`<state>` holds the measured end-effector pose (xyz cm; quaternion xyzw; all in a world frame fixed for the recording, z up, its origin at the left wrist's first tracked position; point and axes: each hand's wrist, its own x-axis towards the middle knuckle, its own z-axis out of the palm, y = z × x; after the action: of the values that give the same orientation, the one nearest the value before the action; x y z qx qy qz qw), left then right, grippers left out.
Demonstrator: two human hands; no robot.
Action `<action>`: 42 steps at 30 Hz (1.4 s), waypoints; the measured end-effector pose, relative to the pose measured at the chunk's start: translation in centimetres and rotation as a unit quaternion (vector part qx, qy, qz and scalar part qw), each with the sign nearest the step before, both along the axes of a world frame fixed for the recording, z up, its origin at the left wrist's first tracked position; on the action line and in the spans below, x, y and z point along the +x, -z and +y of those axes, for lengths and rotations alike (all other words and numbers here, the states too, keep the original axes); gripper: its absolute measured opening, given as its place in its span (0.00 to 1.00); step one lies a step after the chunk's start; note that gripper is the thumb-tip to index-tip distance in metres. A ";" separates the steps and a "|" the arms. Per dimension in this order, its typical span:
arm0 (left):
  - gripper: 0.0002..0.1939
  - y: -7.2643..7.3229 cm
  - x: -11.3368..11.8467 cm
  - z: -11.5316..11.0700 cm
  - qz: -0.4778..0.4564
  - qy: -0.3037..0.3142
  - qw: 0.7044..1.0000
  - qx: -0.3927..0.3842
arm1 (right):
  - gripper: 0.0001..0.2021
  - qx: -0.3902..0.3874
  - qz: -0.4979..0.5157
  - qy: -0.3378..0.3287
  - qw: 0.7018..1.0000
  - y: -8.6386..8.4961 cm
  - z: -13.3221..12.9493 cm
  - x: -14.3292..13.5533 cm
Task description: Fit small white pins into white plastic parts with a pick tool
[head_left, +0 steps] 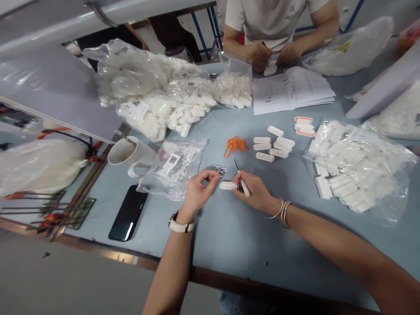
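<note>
The right hand [254,191] pinches the tool [244,187] at the white case [227,186] on the bench [229,238]. The left hand [198,189] curls, maybe pinching something; I can't tell. Its bump could scatter the tiny bits [221,169].

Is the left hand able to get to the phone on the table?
Probably yes. The phone lies flat near the table's edge, just left of the left hand's watch, and nothing sits on top of it. Only part of a plastic bag reaches its upper corner.
</note>
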<state>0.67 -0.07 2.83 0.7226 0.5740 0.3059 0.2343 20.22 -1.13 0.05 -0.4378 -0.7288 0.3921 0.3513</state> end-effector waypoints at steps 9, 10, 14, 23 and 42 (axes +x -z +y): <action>0.06 -0.9 1.9 -1.4 0.086 0.143 0.982 0.084 | 0.11 -0.012 0.019 0.016 1.000 -0.1 0.0 0.0; 0.07 -0.9 2.0 -1.5 0.097 0.148 0.980 0.093 | 0.11 -0.014 0.018 0.017 1.000 -0.1 0.0 0.0; 0.08 -0.8 2.0 -1.6 0.132 0.162 0.971 0.118 | 0.10 -0.009 0.016 0.014 1.000 0.1 0.0 0.0; 0.08 -0.7 2.4 -1.7 0.190 0.176 0.957 0.133 | 0.09 0.043 0.006 0.009 0.999 0.8 -0.1 0.0; 0.05 -0.2 2.8 -1.6 0.158 0.125 0.975 0.096 | 0.10 0.089 0.014 0.001 0.996 1.1 -0.2 0.0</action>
<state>3.43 -1.69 3.00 0.8468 0.4770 0.2099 0.1065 20.20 -1.29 -1.06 -0.4000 -0.7552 0.3312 0.3999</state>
